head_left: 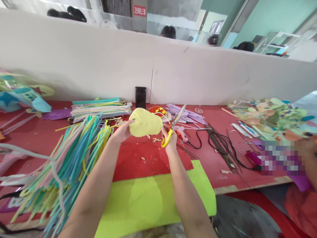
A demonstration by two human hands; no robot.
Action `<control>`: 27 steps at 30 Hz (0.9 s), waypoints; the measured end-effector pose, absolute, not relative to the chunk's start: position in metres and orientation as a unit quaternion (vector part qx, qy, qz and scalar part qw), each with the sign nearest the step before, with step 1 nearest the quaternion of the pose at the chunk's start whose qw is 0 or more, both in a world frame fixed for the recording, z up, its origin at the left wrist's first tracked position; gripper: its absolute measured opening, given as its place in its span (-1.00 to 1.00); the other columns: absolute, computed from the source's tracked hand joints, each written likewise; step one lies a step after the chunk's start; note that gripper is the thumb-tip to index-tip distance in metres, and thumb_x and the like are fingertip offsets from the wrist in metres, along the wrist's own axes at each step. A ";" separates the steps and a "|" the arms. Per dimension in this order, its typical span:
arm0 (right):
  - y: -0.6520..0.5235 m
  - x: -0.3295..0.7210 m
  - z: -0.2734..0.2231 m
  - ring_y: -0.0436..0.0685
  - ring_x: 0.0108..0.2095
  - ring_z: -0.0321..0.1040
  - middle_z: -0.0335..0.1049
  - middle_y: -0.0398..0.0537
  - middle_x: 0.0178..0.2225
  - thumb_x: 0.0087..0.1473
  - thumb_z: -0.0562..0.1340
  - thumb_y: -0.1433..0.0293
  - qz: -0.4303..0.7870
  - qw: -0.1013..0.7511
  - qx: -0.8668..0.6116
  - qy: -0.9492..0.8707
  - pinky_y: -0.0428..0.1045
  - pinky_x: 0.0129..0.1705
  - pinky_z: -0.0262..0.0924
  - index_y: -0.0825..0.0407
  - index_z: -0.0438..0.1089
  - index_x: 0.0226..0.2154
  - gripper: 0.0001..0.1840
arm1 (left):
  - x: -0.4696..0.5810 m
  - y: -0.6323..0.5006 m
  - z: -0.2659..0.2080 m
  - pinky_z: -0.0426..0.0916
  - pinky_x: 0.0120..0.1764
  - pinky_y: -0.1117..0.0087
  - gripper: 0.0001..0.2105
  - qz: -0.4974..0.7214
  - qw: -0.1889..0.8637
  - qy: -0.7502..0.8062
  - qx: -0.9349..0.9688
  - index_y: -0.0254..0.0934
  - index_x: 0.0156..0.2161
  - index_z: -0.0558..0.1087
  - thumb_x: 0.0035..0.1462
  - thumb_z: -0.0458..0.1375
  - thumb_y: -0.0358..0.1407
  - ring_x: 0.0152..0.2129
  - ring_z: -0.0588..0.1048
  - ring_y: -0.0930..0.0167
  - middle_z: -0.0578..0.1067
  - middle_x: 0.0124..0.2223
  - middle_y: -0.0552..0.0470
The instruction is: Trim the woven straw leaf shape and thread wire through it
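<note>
Pale yellow piece [145, 123], held crosswise between two hands above the worktop [215, 116].
Long axis runs left to right, dipping slightly rightward. Left hand [123, 131] has its fingers pinching the left end; right hand [170, 140] has its fingers at the opposite end (neither is nearer) and also grips the scissors [172, 126], blades beside that end, pointing up and right.

I see red counter [213, 116] w/ pastel strips [74, 155] L, lilac strips [195, 115] ctr, dark rods [229, 160] R, phone [140, 97] at back.
</note>
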State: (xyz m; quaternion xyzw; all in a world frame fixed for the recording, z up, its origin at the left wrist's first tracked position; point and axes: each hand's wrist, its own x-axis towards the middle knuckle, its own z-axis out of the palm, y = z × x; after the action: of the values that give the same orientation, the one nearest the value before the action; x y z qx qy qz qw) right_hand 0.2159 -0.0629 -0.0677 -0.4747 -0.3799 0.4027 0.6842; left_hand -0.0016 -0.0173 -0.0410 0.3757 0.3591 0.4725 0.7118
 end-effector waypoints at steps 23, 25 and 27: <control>-0.093 0.185 -0.060 0.02 -0.52 0.29 0.39 -0.07 -0.39 0.17 0.01 0.03 0.497 0.519 -0.463 -0.519 -0.06 -0.55 0.18 0.04 0.40 -0.25 -0.53 | 0.027 -0.018 -0.031 0.38 -0.02 0.31 -0.54 0.640 0.614 0.310 0.342 -0.27 -0.06 0.43 -0.14 0.34 -0.31 -0.10 0.48 0.29 0.53 -0.07 -0.09; -0.092 0.186 -0.057 0.06 -0.33 0.36 0.39 -0.02 -0.22 0.19 0.07 0.16 0.470 0.521 -0.481 -0.526 -0.01 -0.33 0.31 0.07 0.36 -0.15 -0.64 | 0.031 -0.018 -0.034 0.38 -0.03 0.31 -0.56 0.635 0.615 0.316 0.345 -0.29 -0.08 0.45 -0.14 0.34 -0.31 -0.11 0.49 0.28 0.54 -0.08 -0.10; -0.089 0.188 -0.053 0.11 -0.17 0.35 0.32 0.02 -0.08 0.18 0.14 0.26 0.446 0.530 -0.490 -0.529 0.09 -0.16 0.31 0.08 0.30 -0.05 -0.67 | 0.034 -0.018 -0.036 0.37 -0.02 0.31 -0.57 0.639 0.608 0.316 0.350 -0.30 -0.09 0.45 -0.15 0.34 -0.32 -0.11 0.49 0.28 0.54 -0.08 -0.11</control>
State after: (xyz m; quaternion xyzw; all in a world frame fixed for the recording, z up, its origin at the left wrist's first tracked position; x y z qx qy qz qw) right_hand 0.1881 -0.0894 -0.0534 -0.4904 -0.5290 0.4461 0.5298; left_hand 0.0343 -0.0182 -0.0358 0.3499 0.3157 0.6387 0.6082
